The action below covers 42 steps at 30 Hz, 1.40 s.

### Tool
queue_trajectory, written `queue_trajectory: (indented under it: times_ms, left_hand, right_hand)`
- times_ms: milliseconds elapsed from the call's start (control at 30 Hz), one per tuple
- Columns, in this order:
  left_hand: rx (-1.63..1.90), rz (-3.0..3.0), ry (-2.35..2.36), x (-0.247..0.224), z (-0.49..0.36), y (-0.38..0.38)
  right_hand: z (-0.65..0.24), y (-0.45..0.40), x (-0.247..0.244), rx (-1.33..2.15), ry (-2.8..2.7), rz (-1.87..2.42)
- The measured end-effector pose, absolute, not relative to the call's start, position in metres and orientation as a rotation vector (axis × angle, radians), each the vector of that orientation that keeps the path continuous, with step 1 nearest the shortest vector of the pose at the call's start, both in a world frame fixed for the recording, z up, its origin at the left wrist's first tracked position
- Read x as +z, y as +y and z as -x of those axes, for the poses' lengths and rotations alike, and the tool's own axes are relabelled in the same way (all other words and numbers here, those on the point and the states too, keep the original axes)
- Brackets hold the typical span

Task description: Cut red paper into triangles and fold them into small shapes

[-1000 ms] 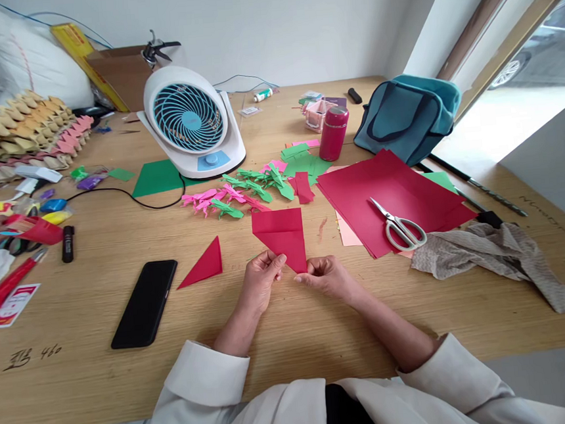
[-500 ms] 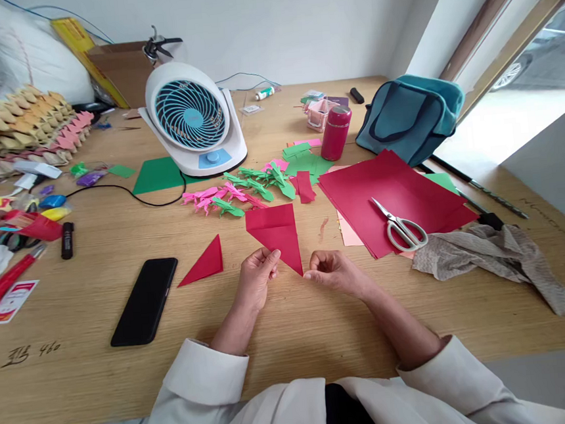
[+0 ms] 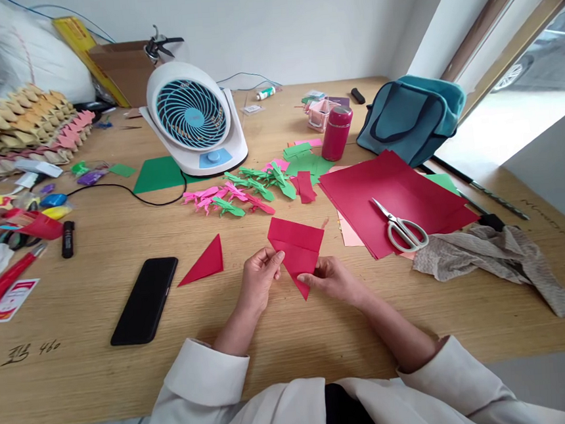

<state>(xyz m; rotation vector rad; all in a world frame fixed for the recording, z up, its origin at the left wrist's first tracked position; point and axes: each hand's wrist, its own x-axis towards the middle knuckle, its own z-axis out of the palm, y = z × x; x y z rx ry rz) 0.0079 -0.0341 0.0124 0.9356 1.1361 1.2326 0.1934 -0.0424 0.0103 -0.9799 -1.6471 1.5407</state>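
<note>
A folded red paper [image 3: 295, 240] with a straight top band and a point at the bottom is held between my two hands, above the wooden table. My left hand [image 3: 261, 276] pinches its left edge between thumb and fingers. My right hand [image 3: 332, 279] grips the lower right edge, with the thumb in front and the fingers partly hidden behind the paper. To the left, a red folded triangle [image 3: 208, 263] lies flat on the table [image 3: 285, 350], beside a black phone [image 3: 144, 302].
Pink and green folded paper figures [image 3: 245, 187] lie beyond my hands, in front of a white fan [image 3: 192, 117]. At the right are red sheets [image 3: 360, 195], scissors [image 3: 406, 233], a grey cloth [image 3: 474, 254], a red bottle [image 3: 337, 133] and a teal bag [image 3: 407, 118].
The red paper has turned and shifted right and toward me. My right hand, previously beside its lower tip, now grips its right edge. My left hand has barely moved.
</note>
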Motion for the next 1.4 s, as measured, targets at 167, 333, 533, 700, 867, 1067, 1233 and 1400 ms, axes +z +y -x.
queue_trajectory:
  times_ms: [167,333,533,700,867,1067,1233,1400]
  left_hand:
    - [1.377,-0.825,1.135,0.016,-0.003,-0.029]
    - [1.445,-0.680,1.119,0.019,-0.004,-0.027]
    - [1.470,-0.753,1.169,0.015,-0.007,-0.029]
    - [1.469,-1.080,1.182,0.009,-0.010,-0.034]
    - [1.344,-1.224,1.158,0.008,-0.014,-0.037]
    - [1.382,-1.135,1.184,0.008,-0.013,-0.036]
    - [1.445,-1.096,1.230,0.015,-0.006,-0.033]
    - [1.439,-1.143,1.273,0.020,0.002,-0.030]
  right_hand:
    - [-0.192,-0.045,0.008,1.539,-1.714,0.992]
    - [-0.192,-0.045,0.004,1.547,-1.747,1.022]
    - [-0.188,-0.045,0.006,1.519,-1.662,1.065]
    - [-0.185,-0.045,0.009,1.467,-1.611,1.135]
    - [-0.182,-0.046,0.003,1.386,-1.630,1.161]
    - [-0.192,-0.043,0.021,1.214,-1.762,1.149]
    - [-0.273,-0.029,0.032,0.415,-1.695,1.522]
    - [-0.361,-0.030,0.011,-0.177,-1.592,2.061]
